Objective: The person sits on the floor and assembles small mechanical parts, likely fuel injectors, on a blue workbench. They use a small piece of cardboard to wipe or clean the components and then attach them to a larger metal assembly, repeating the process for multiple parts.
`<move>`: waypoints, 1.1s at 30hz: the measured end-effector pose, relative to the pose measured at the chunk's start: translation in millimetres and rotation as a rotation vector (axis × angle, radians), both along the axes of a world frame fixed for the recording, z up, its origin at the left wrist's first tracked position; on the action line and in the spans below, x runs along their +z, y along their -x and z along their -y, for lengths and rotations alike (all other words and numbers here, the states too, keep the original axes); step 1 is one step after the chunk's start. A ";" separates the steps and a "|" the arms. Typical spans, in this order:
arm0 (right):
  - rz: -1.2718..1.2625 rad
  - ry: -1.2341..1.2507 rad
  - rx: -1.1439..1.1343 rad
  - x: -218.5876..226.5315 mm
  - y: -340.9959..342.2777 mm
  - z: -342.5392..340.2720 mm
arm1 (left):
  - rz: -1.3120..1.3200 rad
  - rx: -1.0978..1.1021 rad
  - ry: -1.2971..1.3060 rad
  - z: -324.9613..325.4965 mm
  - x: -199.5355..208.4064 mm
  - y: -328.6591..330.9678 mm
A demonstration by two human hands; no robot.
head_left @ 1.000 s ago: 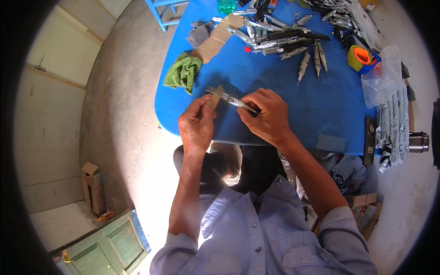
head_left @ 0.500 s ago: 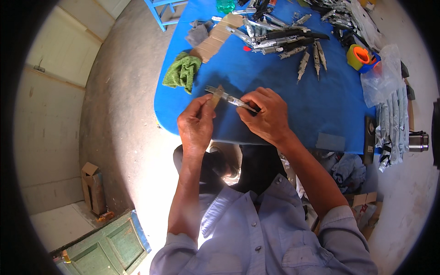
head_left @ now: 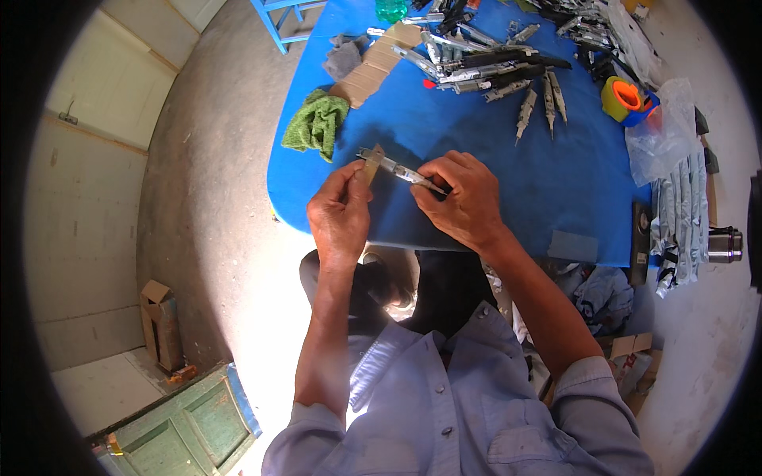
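Right hand pinches the metal strip at its near end; long axis runs up-left over the blue desk. Left hand fingers pinch a small tan piece against the strip's far end.

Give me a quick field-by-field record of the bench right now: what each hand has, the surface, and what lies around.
left hand: pinches a small tan strip against the metal piece
right hand: grips the narrow metal utility-knife body, held above the table's near edge
surface: blue table
left of hands: green cloth
far side: pile of metal knife bodies, cardboard pieces
right side: orange and blue tape roll, clear plastic bag
floor: small cardboard box
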State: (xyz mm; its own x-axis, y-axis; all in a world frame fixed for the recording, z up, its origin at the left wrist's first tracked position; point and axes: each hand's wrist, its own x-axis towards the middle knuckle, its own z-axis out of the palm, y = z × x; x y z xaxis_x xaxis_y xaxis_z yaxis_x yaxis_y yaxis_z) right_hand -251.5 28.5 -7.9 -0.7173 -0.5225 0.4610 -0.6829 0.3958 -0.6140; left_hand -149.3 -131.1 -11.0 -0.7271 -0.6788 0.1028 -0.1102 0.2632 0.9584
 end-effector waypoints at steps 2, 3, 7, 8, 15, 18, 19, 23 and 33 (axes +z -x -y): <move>0.001 -0.006 -0.001 0.7 -0.3 0.3 | -0.031 0.028 -0.008 -1.7 0.1 0.5; 0.003 -0.010 0.001 1.5 -0.4 0.7 | -0.029 0.000 -0.005 -0.3 -0.4 -0.4; -0.005 -0.009 0.001 0.0 0.7 0.2 | -0.010 -0.050 0.002 4.6 -1.9 -1.3; -0.002 -0.006 0.001 0.2 0.3 -0.2 | -0.001 -0.048 0.003 3.9 -2.0 -1.0; -0.006 -0.007 0.008 -0.2 0.8 0.1 | 0.012 -0.054 -0.007 4.8 1.6 -1.7; 0.005 0.001 -0.002 -0.6 0.1 -0.2 | 0.018 -0.038 -0.044 4.3 0.4 -0.9; 0.011 0.005 -0.006 -0.7 -0.2 -0.4 | 0.007 -0.014 -0.059 2.3 1.0 -0.1; -0.005 0.008 0.008 -0.8 0.2 0.7 | -0.002 -0.020 -0.022 2.3 -0.2 -0.8; 0.023 0.015 0.003 1.5 -1.2 1.9 | -0.014 -0.015 -0.038 1.7 -1.7 -0.2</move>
